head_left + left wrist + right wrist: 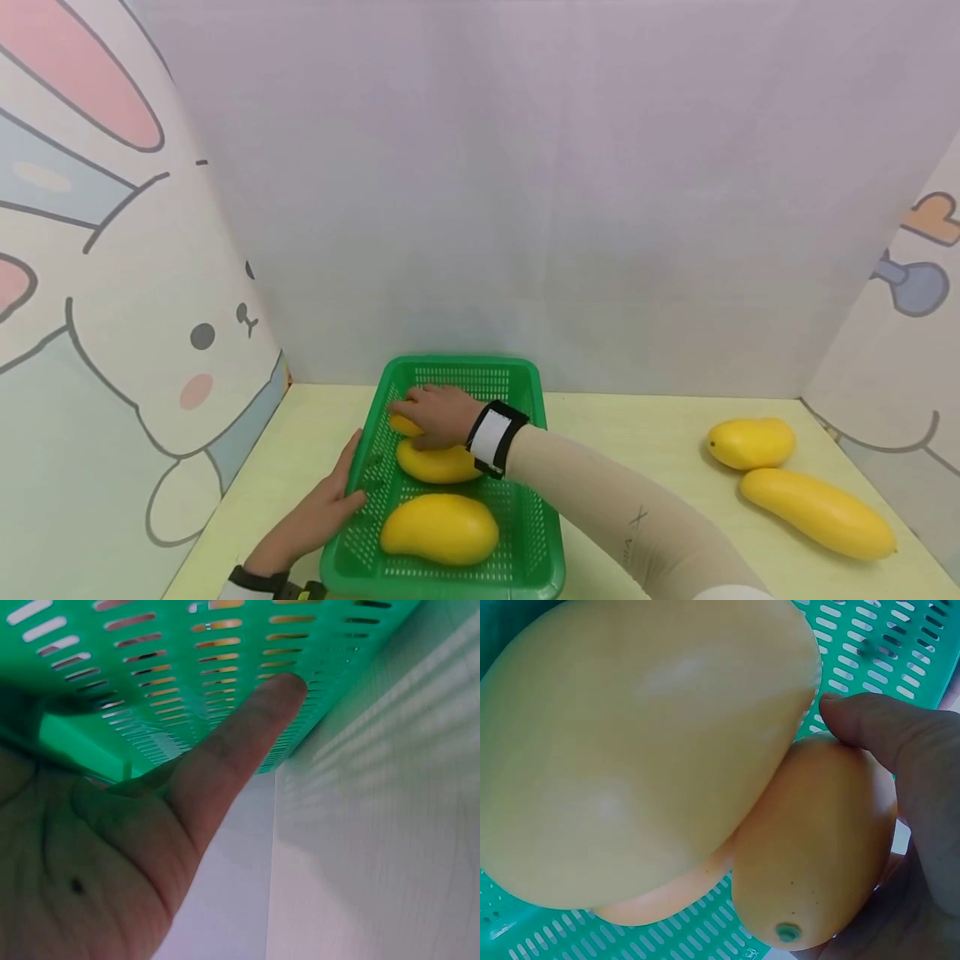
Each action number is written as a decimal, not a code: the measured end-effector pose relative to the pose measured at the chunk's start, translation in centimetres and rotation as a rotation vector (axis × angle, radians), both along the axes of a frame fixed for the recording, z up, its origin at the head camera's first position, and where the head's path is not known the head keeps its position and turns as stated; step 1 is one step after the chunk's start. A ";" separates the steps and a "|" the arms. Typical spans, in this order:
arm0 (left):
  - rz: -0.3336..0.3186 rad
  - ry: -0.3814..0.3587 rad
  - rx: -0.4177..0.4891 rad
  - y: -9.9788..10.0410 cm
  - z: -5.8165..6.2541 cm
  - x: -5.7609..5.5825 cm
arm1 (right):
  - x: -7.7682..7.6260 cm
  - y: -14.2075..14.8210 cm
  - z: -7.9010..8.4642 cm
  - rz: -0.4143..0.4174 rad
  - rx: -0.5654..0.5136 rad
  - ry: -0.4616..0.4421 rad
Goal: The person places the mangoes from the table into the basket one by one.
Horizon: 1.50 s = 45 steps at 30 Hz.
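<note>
A green plastic basket [553,533] with slotted walls stands on the table and holds three yellow mangoes. At its far end my right hand [444,414] grips the farthest mango [405,426], thumb on one side; the right wrist view shows this mango's green stem end. Just nearer lies a middle mango [438,467], partly under the hand. The nearest mango [441,529] lies crosswise in front. My left hand [318,512] rests against the basket's left outer wall, and in the left wrist view a straight finger [232,754] touches the slotted side.
On the table's right side lie a short mango [752,443] and a longer yellow fruit [817,512], close together. A pale curtain-like wall [547,208] rises behind the table. Side panels with a cartoon rabbit [172,333] flank it.
</note>
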<state>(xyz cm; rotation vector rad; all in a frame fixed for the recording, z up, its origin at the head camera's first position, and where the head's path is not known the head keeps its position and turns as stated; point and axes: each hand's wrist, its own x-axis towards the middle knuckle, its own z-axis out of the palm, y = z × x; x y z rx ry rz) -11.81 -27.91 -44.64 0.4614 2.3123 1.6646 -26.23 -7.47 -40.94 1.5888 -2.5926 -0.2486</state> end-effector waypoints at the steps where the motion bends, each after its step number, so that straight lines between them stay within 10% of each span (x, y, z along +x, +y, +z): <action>1: 0.003 0.006 -0.009 0.0 0.0 0.0 | 0.0 0.0 0.0 0.000 -0.001 0.001; 45: 0.005 -0.041 0.053 -0.1 -0.1 0.0 | 0.8 1.2 2.0 -0.021 -0.034 -0.021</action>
